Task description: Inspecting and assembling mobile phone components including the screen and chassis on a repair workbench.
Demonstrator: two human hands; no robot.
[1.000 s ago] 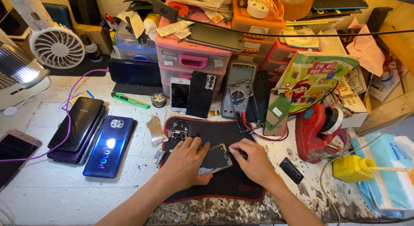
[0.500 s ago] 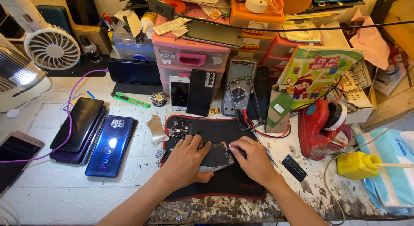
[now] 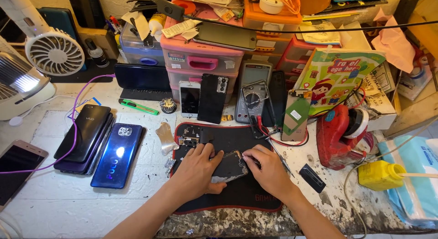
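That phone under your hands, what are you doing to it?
A person is working on an opened phone that lies on a black work mat. The left hand presses down on the phone's left side, and the right hand works at its right end with the fingertips. Small loose parts sit at the top of the mat. A blue phone and a stack of dark phones lie off to the left.

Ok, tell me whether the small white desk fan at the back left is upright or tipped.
Upright: the small white desk fan stands with its round grille facing forward.
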